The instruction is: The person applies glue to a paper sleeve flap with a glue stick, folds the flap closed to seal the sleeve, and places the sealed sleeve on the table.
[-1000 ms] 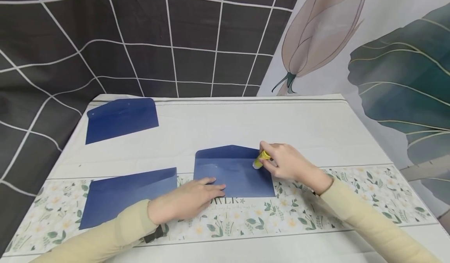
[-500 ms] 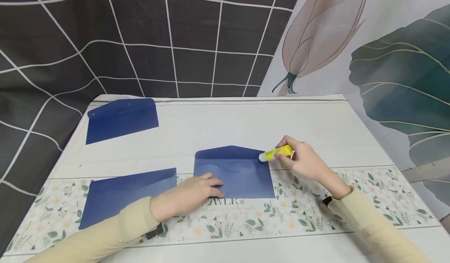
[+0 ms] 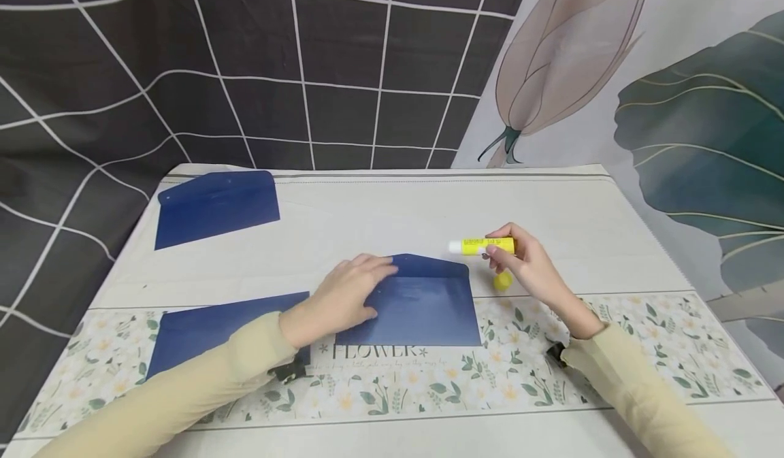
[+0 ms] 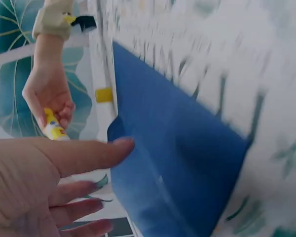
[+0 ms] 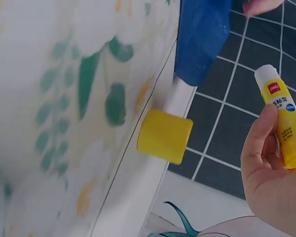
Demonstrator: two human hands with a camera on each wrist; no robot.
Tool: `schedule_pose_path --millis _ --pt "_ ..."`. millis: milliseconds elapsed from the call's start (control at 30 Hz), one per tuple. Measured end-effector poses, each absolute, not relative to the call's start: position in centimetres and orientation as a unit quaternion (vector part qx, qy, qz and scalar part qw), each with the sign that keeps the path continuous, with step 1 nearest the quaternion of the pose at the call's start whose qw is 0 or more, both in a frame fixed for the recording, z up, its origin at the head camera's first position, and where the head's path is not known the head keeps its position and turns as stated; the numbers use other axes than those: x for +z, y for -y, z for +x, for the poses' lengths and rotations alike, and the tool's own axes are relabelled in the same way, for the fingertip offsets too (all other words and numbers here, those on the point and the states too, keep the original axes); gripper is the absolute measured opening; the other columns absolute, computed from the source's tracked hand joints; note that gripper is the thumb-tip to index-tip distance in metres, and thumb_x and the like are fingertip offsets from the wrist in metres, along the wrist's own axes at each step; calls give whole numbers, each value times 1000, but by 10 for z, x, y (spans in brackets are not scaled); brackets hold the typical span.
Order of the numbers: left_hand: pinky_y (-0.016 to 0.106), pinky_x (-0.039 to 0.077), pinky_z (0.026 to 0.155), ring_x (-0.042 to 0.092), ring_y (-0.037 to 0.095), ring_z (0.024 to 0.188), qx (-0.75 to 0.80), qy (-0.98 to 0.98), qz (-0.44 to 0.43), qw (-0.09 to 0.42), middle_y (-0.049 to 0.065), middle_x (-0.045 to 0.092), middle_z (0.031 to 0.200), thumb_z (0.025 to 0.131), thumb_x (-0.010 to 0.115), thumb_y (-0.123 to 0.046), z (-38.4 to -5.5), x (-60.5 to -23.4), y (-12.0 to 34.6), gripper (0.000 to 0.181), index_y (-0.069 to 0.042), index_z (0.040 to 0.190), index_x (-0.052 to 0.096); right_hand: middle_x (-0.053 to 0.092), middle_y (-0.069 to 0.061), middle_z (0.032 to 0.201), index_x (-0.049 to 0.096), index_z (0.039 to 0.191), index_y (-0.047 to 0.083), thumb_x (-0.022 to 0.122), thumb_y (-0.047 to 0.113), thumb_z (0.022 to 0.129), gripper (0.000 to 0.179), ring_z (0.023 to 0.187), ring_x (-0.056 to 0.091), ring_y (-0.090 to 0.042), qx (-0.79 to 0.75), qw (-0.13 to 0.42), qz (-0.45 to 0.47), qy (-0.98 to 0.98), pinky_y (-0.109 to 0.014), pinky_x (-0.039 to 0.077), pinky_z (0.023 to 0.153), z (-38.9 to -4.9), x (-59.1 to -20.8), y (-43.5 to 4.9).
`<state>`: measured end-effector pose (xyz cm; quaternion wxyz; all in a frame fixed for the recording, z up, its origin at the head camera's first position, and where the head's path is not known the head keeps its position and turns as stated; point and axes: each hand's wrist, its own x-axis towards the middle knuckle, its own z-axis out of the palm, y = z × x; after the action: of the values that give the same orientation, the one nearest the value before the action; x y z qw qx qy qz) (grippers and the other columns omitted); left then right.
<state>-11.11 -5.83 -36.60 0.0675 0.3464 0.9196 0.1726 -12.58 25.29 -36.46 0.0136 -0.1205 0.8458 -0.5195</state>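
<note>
A blue envelope [image 3: 425,308] lies with its flap spread toward the far side of the table. Over its left part is my left hand [image 3: 343,295], fingers extended near the flap; in the left wrist view the thumb and fingers are spread beside the envelope [image 4: 172,143], with nothing held. My right hand [image 3: 529,267] grips a yellow glue stick [image 3: 484,246] to the right of the envelope, its white end pointing left. The label of the glue stick [image 5: 283,116] faces the right wrist camera. Below that hand sits the yellow cap [image 3: 503,281], off the stick.
A second blue envelope [image 3: 208,332] lies at the left, partly under the left forearm. Another blue envelope [image 3: 217,206] rests at the far left corner. A cloth with a floral band [image 3: 429,390] covers the table, and a dark grid curtain [image 3: 275,70] hangs behind.
My right hand has drawn the glue stick off the envelope, up and to the right, uncovering the cap. My left hand has moved from the envelope's lower edge up toward its flap.
</note>
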Motion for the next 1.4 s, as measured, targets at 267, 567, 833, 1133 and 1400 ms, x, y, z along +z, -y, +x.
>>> schedule_pose_path --millis 267,567,833,1133,1400 --pt "52 36 110 34 31 141 149 -918 354 93 13 34 154 53 94 -32 -140 -369 48 118 -3 148 31 62 5 75 49 105 -8 48 0 94 14 64 59 -11 -589 15 -120 -799 -23 52 58 -133 -368 -244" --pt "48 41 106 41 29 134 143 -912 366 119 11 39 150 48 95 -35 -145 -379 42 125 -2 149 29 62 3 78 50 104 -2 48 2 95 11 66 60 -11 -618 24 -112 -778 -23 52 59 -138 -369 -237" --pt "47 43 101 44 27 129 152 -913 365 105 8 45 145 48 96 -33 -142 -381 42 121 -4 147 32 64 5 78 50 104 0 47 5 96 10 66 59 -7 -631 32 -96 -769 -21 52 60 -143 -371 -234" --pt "46 43 103 51 27 126 171 -914 356 91 7 50 144 58 92 -22 -128 -381 43 103 -8 145 38 67 7 80 49 103 8 45 11 99 7 72 63 -6 -689 68 -45 -720 -19 54 67 -148 -373 -228" --pt "44 40 109 49 28 131 169 -901 389 95 10 50 144 76 79 -8 -113 -383 49 72 -8 140 46 68 2 84 45 101 9 39 14 103 8 77 66 -7 -766 144 -5 -626 -18 55 74 -152 -372 -217"
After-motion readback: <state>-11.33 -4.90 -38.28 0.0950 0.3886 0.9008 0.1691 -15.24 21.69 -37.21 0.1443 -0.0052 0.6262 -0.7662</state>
